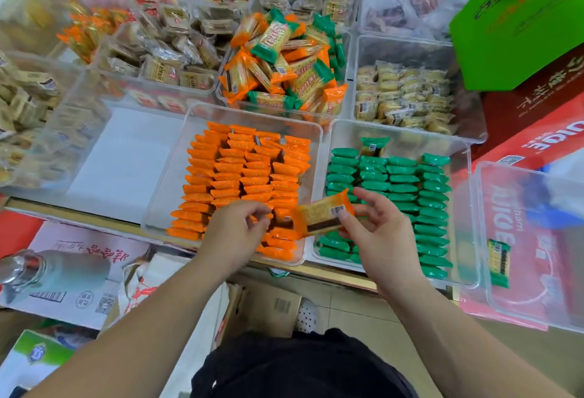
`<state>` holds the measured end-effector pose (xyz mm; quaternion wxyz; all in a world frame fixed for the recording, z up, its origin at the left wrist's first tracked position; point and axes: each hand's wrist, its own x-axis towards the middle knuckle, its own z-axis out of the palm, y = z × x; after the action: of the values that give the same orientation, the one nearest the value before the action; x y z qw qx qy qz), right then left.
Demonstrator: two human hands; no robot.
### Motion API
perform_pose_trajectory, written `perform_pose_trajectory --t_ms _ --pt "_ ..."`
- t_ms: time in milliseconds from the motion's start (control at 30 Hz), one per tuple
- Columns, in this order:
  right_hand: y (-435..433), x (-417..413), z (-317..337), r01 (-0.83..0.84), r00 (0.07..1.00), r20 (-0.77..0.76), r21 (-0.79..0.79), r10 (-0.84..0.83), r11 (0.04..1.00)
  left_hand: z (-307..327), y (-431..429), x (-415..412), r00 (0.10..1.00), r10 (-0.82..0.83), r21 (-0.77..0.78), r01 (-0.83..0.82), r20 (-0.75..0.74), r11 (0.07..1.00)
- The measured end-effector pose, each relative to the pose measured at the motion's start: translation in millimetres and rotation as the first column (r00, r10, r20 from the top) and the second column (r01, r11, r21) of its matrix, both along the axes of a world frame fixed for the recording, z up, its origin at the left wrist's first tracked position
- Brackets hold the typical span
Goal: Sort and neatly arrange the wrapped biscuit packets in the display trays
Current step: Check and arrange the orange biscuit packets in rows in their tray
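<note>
A clear tray (164, 182) in front of me holds rows of upright orange biscuit packets (243, 176). To its right, another clear tray (461, 176) holds rows of green packets (404, 189). Behind them a tray (221, 94) is heaped with mixed orange and green packets (284, 62). My right hand (376, 233) pinches one orange packet (322, 214) above the gap between the two front trays. My left hand (234, 230) hovers over the near rows of orange packets, fingers curled down among them; whether it holds one is hidden.
A clear tray (493, 287) at the right holds a single green packet (499, 263). Trays of beige wrapped biscuits stand behind and left. Red cartons and a green bag (518, 18) crowd the right. Cardboard boxes and a metal flask (47, 271) lie below the counter edge.
</note>
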<state>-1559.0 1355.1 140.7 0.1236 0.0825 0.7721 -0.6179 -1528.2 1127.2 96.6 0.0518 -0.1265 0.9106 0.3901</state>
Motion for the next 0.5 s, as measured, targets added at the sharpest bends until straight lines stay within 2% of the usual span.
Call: perform_pose_trajectory --t_ms 100,167,267,367,433,500 --pt "-6 -1 -13 -0.133 0.948 -0.25 0.251 0.197 0.959 -25 -10 -28 0.996 -0.088 -0.096 0.086 -0.02 0.992" --pt "-9 4 -21 -0.227 0.832 -0.39 0.41 0.394 0.884 -37 -13 -45 0.987 -0.158 -0.137 0.155 -0.014 0.978" --pt "-12 10 -35 -0.31 0.67 -0.431 0.577 0.605 0.755 -47 -10 -61 0.941 -0.333 -0.313 0.336 0.065 0.888" --pt "-15 10 -47 -0.259 0.554 -0.448 0.708 0.702 0.656 -52 -4 -67 0.902 -0.422 -0.451 0.417 0.095 0.789" --pt "-15 9 -53 -0.245 0.502 -0.434 0.758 0.748 0.604 -56 -1 -68 0.898 -0.433 -0.489 0.415 0.081 0.768" --pt "-18 6 -57 -0.258 0.497 -0.402 0.778 0.769 0.573 -59 0 -69 0.904 -0.422 -0.482 0.397 0.061 0.781"
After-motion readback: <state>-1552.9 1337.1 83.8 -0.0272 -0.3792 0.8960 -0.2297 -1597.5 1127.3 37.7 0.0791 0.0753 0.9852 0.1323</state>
